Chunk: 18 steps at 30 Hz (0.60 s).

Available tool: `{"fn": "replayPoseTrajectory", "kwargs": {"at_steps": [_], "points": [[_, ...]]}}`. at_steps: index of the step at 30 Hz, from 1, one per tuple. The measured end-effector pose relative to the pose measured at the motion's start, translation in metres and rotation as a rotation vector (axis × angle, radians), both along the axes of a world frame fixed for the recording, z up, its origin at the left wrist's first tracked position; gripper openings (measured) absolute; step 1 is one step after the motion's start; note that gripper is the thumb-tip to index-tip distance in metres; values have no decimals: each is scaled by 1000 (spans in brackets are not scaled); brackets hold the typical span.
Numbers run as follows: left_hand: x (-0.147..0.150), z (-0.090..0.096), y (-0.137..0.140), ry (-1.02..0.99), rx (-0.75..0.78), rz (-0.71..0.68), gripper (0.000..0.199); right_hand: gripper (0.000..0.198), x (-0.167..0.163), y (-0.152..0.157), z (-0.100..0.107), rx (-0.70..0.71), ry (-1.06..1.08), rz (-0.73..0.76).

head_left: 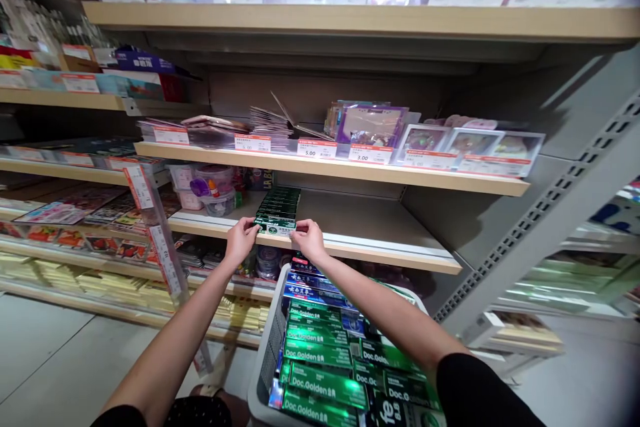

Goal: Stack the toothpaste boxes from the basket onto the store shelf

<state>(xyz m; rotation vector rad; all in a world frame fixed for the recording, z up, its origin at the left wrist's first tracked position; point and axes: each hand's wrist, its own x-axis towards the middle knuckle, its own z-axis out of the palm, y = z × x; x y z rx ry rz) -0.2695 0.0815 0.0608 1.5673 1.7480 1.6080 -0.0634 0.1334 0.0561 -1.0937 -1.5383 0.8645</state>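
My left hand (243, 239) and my right hand (307, 240) pinch the two ends of a green toothpaste box (275, 222) at the front edge of the lower shelf (360, 220). Behind that box, a row of similar green boxes (280, 200) runs back into the shelf. Below my hands, a grey plastic basket (265, 347) holds many long boxes. Most are green toothpaste boxes (320, 353) marked Doc.Golden; blue boxes (313, 287) lie towards its far end. My right forearm crosses over the basket and hides part of its contents.
Clear tubs (217, 190) stand left of the green row. Directly above, a shelf (325, 165) carries thin packets and clear cases with price labels. A strip of price tags (160, 247) hangs at the left. A slotted metal upright (550, 213) rises at the right.
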Motion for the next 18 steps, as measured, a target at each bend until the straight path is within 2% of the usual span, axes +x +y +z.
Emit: {"fn": "replayPoseTrajectory", "kwargs": {"at_steps": [6,18], "points": [[-9,-1,19,-30,-17,2,22,27,-5,5,1,-37,-10,1],[-19,3,38,-16,-13,-59,22,24,-4,22,8,-66,-138,-21]]}}
